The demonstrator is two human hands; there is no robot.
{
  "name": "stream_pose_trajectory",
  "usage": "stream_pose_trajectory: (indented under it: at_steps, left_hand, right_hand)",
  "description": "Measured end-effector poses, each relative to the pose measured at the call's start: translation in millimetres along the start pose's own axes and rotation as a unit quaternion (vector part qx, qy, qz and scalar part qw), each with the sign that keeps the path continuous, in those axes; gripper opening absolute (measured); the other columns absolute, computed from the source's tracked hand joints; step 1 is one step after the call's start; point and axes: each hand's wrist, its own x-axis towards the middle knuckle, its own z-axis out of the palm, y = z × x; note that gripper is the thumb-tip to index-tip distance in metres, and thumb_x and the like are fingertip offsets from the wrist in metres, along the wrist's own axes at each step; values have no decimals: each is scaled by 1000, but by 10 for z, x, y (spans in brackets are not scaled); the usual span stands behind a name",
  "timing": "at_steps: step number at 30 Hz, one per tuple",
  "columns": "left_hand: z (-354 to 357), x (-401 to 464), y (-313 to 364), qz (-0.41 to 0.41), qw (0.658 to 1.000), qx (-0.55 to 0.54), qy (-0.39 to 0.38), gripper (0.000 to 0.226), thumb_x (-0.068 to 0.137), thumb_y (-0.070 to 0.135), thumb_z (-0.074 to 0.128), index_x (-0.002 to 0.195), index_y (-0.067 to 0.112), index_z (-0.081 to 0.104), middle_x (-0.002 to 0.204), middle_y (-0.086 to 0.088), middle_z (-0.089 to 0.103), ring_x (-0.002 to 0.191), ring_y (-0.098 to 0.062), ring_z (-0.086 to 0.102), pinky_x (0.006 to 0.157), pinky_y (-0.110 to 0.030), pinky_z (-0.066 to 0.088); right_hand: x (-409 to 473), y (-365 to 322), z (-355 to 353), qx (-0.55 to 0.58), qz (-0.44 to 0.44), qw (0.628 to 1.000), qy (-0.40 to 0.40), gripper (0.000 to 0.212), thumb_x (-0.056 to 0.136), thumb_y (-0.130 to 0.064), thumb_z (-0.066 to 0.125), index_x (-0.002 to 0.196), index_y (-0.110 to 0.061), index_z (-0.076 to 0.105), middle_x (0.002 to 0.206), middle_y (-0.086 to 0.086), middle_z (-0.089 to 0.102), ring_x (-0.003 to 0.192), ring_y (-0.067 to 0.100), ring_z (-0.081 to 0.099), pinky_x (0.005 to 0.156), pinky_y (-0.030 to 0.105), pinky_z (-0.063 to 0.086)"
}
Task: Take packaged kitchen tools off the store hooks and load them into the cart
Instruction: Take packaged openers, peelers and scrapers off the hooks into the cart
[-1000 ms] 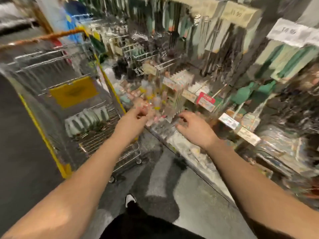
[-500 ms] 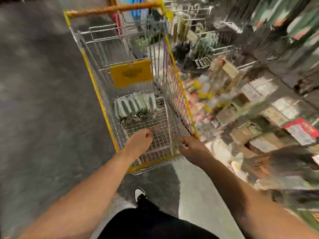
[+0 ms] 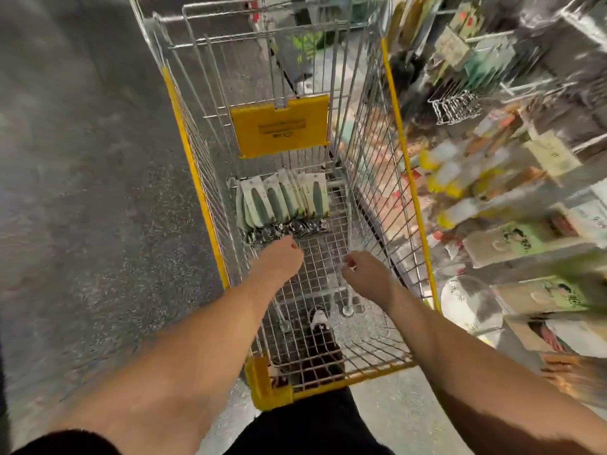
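While both forearms are stretched over the near rim of the yellow-edged wire shopping cart [image 3: 404,152], the left hand [image 3: 279,261] is seen above the mesh floor at about 9 o'clock of the basket's middle, its fingers curled under; whether anything is held in that grip cannot be told. The right hand [image 3: 368,274] is held at about 3 o'clock, close to the right wire wall, with its fingers curled as well, and the state of its grip cannot be told either, the fingertips being turned away and blurred.

A fanned row of white-carded packaged kitchen tools with green handles [image 3: 284,200] is laid on the cart floor at 12 o'clock from the hands, just beyond the left knuckles, with dark shiny tool heads at its near edge. A yellow plastic sign panel [image 3: 281,126] is hung on the child-seat flap above them. Bare mesh is left between the packages and the near yellow rim.

Speckled grey floor [image 3: 82,192] lies open at 9 o'clock of the cart. At 3 o'clock, blurred store shelves of hanging and boxed goods [image 3: 512,198] are set close beside the right wall.
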Motion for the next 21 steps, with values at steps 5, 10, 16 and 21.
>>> stream_pose_trajectory:
  at_steps: [5,10,16,21]
  left_hand:
    - [35,735,-28,-49,998,-22,12,20,101,16,43,103,4,58,89,-8,59,72,-21,53,62,-34,47]
    - [52,1407,-46,-118,993,-25,-4,29,102,15,41,119,-3,56,113,-21,65,94,-34,63,79,-41,55]
    - [173,2140,-84,-135,991,-18,6,25,100,16,41,118,9,56,111,-13,66,79,-23,56,66,-28,41]
    - [264,2494,-177,-146,986,-82,16,40,100,9,37,138,10,50,115,-9,63,87,-25,62,64,-30,48]
  right_hand:
    - [947,8,100,-17,18,1000,-13,29,100,-22,51,125,-10,60,102,4,66,68,5,59,52,16,41]
    - [1857,27,183,-16,51,997,-49,23,100,-23,50,115,-8,60,92,3,64,75,16,64,64,31,55]
    - [2744,-29,264,29,77,996,-38,28,99,-27,52,123,-12,58,96,1,65,67,12,63,54,27,56]
    - [3268,-99,420,58,69,996,-27,49,100,-26,55,146,-12,43,125,4,62,55,3,49,54,17,47]
